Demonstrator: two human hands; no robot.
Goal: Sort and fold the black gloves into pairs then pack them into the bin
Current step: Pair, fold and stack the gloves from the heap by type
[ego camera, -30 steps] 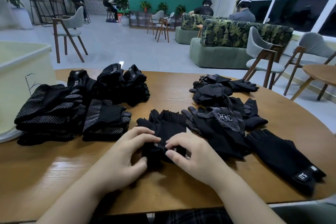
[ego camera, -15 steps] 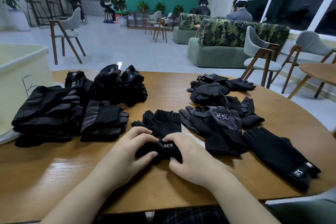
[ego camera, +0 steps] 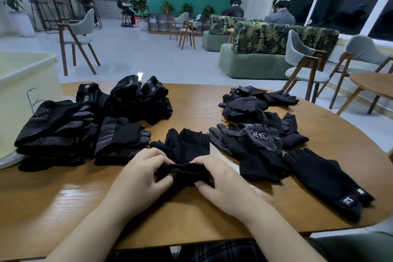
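A plain black glove pair (ego camera: pixel 187 149) lies flat in the middle of the wooden table (ego camera: pixel 63 198), fingers pointing away. My left hand (ego camera: pixel 140 178) and my right hand (ego camera: pixel 223 183) each pinch its cuff end, which is rolled up into a thick fold between them. Folded pairs are stacked at the left: dotted ones (ego camera: pixel 57 132) and plain ones (ego camera: pixel 136 100). Loose gloves lie at the right: a dotted glove (ego camera: pixel 253 144), a plain labelled glove (ego camera: pixel 325 181) and a small heap (ego camera: pixel 251 104) behind. The pale yellow bin (ego camera: pixel 23 83) stands at the far left.
The table's near edge runs just below my forearms, over my lap. A second round table (ego camera: pixel 374 83) and several chairs (ego camera: pixel 302 64) stand to the right. Sofas, plants and other people are farther back in the room.
The cuff of the plain glove pair has been turned over toward the fingers; the white label seen half a second ago is now hidden inside the fold. Both hands shifted slightly forward.
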